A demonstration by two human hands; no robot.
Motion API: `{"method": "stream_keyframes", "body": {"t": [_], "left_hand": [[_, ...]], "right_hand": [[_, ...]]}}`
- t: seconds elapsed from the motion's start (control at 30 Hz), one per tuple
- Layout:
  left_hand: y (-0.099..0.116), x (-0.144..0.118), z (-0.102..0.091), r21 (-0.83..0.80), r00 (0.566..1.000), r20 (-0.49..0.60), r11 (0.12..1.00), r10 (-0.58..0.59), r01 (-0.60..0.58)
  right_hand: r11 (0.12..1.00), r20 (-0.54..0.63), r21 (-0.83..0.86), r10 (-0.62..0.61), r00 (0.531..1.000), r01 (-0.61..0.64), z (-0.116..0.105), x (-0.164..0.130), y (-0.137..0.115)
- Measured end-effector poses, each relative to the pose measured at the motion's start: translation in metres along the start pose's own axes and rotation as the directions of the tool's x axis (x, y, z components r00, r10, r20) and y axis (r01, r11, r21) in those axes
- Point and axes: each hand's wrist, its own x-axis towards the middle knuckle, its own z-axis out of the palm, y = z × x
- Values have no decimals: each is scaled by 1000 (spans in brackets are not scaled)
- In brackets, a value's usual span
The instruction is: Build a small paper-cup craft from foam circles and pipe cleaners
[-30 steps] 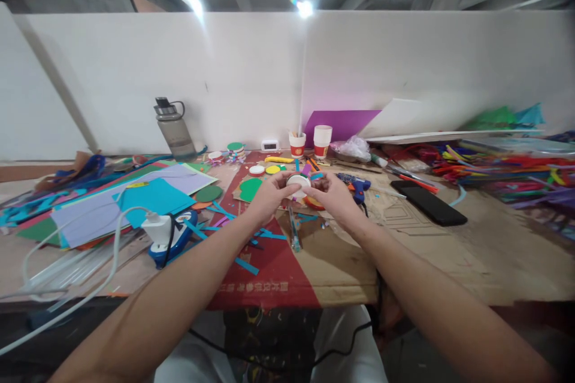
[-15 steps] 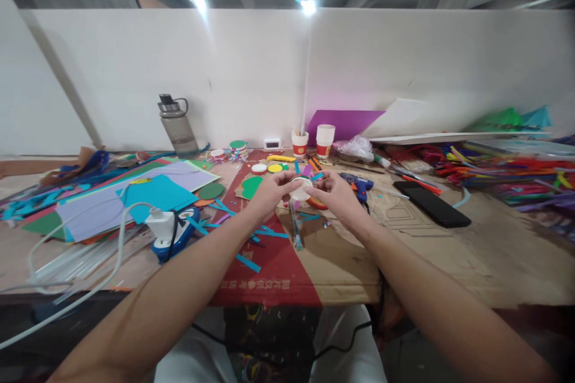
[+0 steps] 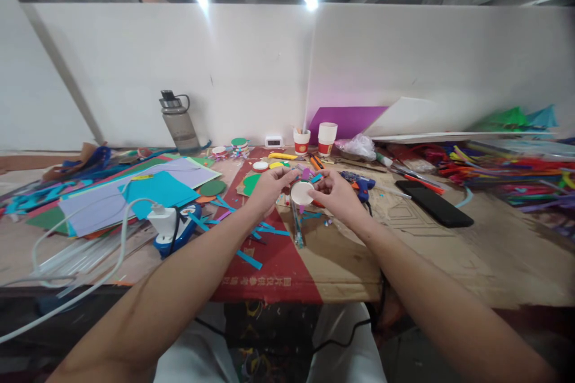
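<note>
White paper cup (image 3: 302, 192) is sitting between my two hands, just above the red-printed cardboard (image 3: 274, 263) at the middle of the table (image 3: 494, 251), its round base tilted up toward me. I'm pinching it with my left hand (image 3: 268, 187) on one side and gripping the rim with my right hand (image 3: 338, 194) on the other, fingers curled around it. I'm judging this as the turning-and-checking step, with coloured paper bits stuck near the cup's far side. Next, I reckon, I'm needing a steady left-hand grip so the right can free up for the blue glue gun (image 3: 359, 184) lying just beside it. Compared with a second ago, the cup is tipping further over, showing me its flat white circle rather than its side, and my hands are sitting a touch lower. Black phone (image 3: 435, 206) is lying well off to my right.
</note>
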Motion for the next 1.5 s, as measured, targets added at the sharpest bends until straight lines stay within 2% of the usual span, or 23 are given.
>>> {"method": "stream_keyframes", "body": {"t": [0.3, 0.77, 1.5], "left_hand": [[-5, 1, -2, -9, 1000, -23, 1000, 21, -21], [-5, 1, -3, -83, 1000, -13, 996, -22, 21], [-4, 1, -1, -173, 997, -21, 982, -77, 73]], "right_hand": [[999, 1, 27, -26, 1000, 26, -1, 1, 0], [992, -13, 125, 28, 1000, -27, -1, 0, -3], [991, -28, 127, 40, 999, -36, -1, -1, -6]]}}
